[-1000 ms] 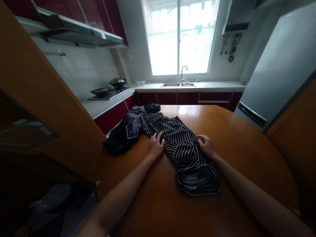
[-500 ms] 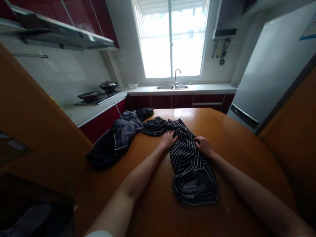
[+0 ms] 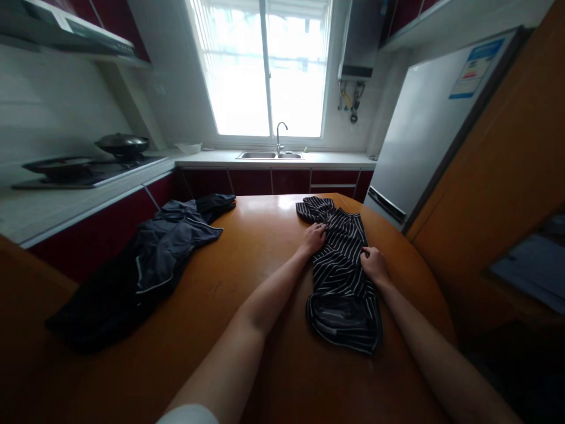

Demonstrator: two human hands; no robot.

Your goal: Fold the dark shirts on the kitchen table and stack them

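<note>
A black shirt with white stripes [image 3: 339, 268] lies lengthwise on the wooden table, partly folded and creased. Its near end shows a dark, sheer-looking opening, and a bunched sleeve [image 3: 314, 207] points left at the far end. At the shirt's left edge, below that sleeve, my left hand [image 3: 314, 237] has its fingers bent onto the fabric. My right hand [image 3: 374, 262] pinches the right edge, thumb and fingers together. Part of the fabric is hidden under my fingers.
A dark grey and black garment [image 3: 154, 247] with white piping lies on the left of the round-edged table [image 3: 260, 253]. Beyond are a stove with a lidded pan [image 3: 123, 144], a sink [image 3: 258, 155] under the window and a fridge [image 3: 424, 129] at right.
The view has turned to the right. Both hands and the striped shirt have moved right across the table, its sleeve is drawn in, and the gap to the dark garment is wider.
</note>
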